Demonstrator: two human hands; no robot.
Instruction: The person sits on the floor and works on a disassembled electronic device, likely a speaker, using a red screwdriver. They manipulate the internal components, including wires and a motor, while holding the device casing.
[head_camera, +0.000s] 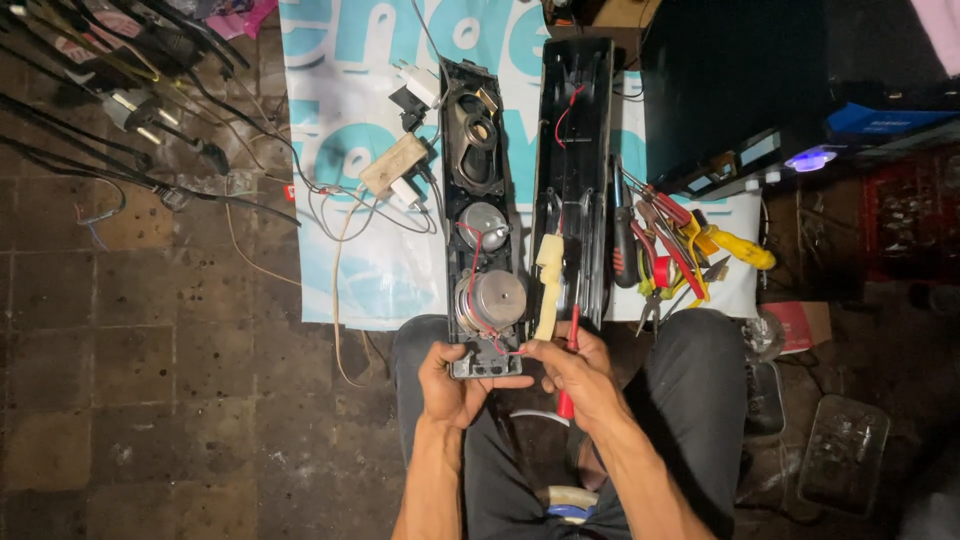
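Note:
An opened black speaker housing (482, 215) lies lengthwise on a printed white and blue sheet (340, 120), its round speaker drivers and red wires exposed. My left hand (452, 380) grips its near end from below. My right hand (572, 368) pinches a thin red wire at that near end and also holds a red-handled tool (570, 375) against the palm. The detached black back cover (575, 160) lies alongside on the right, with a pale foam strip (547, 285) resting on it.
Pliers, cutters and red and yellow handled screwdrivers (670, 250) lie right of the cover. A white power strip with plugs (395, 165) and cables sit left. A dark case (730, 80) stands at the back right. My knees frame the tiled floor.

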